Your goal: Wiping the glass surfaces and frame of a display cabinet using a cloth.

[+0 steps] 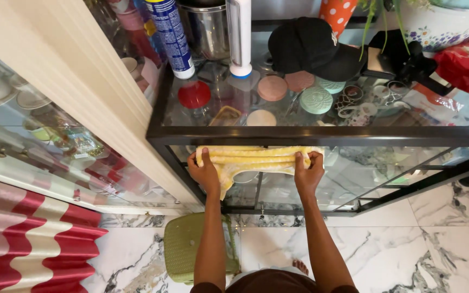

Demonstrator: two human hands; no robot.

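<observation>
Gripping yellow cloth (256, 160) with left hand (204, 173) and right hand (308, 172) | pressing cabinet glass (354, 173) | risking rattling jars at 12 o'clock (if shoved hard)

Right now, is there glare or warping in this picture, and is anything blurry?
Head view: the wide lens bends the cabinet frame and floor at the edges; pale reflections wash over the glass front beside the yellow cloth; both hands, left and right, look sharp; light is soft and even, with no hard shadows.
</observation>
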